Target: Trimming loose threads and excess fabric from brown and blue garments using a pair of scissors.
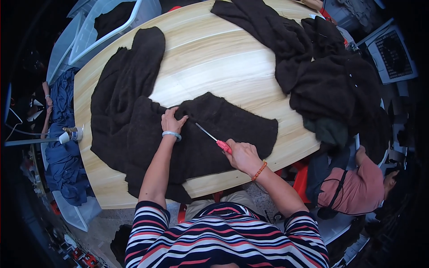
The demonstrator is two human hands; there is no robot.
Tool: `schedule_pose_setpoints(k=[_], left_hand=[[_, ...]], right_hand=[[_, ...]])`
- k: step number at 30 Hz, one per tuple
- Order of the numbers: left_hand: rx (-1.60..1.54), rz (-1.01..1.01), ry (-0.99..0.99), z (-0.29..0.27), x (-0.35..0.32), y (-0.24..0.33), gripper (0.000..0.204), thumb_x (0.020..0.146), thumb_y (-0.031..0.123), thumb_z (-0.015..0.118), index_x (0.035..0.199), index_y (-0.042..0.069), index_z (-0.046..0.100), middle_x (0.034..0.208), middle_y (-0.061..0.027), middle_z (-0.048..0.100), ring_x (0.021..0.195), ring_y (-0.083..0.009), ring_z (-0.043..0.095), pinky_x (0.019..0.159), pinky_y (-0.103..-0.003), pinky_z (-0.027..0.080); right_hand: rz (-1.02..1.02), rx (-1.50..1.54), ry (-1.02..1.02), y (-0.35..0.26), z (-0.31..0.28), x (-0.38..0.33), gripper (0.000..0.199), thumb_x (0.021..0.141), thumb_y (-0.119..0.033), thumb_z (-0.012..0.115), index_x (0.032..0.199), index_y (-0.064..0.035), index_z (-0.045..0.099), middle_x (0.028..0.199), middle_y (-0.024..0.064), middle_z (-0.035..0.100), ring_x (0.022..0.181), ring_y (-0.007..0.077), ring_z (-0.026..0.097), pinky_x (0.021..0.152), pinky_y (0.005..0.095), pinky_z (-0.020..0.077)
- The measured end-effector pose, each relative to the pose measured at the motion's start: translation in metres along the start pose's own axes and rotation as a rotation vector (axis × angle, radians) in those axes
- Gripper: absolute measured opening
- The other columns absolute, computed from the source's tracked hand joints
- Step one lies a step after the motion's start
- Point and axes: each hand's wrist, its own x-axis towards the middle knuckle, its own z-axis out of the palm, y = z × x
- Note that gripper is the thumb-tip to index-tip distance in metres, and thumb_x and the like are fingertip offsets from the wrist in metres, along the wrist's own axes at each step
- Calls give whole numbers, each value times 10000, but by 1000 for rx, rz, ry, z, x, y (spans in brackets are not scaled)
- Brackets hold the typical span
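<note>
A dark brown knitted garment [223,129] lies spread on the table in front of me, one sleeve [149,51] reaching toward the far left. My left hand [171,123] grips its cloth near the middle, thumb and fingers bent on the knit. In my right hand [243,156] is a thin metal-shafted tool with a red handle [223,146]. The tool's shaft slants up and left, its tip over the garment close to my left thumb. Whether the tip touches the knit or has a hook is too small to tell.
More dark knitted garments [335,85] are heaped on the right of the wooden table [210,58]. Clear plastic bins [107,35] stand at the far left, near blue cloth [65,156]. A person in a pink top [353,190] sits at the right, near a red stool [301,181].
</note>
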Motion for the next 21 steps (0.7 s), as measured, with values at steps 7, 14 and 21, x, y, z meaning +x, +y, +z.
schedule_pose_setpoints(k=[7, 14, 21], left_hand=[[-46, 51, -80, 20, 3, -19, 315, 719, 265, 785, 963, 88, 693, 963, -92, 667, 943, -306, 594, 851, -399, 474], [-560, -166, -310, 9, 3, -26, 382, 891, 339, 645, 947, -34, 702, 741, -74, 694, 704, -143, 632, 677, -300, 480], [-705, -164, -351, 4, -1, -38, 335, 918, 305, 641, 902, -22, 708, 743, 22, 644, 674, -51, 539, 610, -233, 441]], right_hand=[[-24, -78, 9, -6, 10, 24, 225, 870, -247, 621, 866, -24, 587, 685, 199, 646, 701, 374, 666, 628, 474, 524], [-107, -70, -149, -17, 1, 32, 224, 855, -246, 623, 875, -23, 624, 755, 193, 673, 750, 352, 681, 665, 449, 544], [-15, -22, -99, -18, 2, 32, 244, 854, -274, 626, 893, -32, 615, 758, 199, 669, 764, 376, 671, 680, 476, 531]])
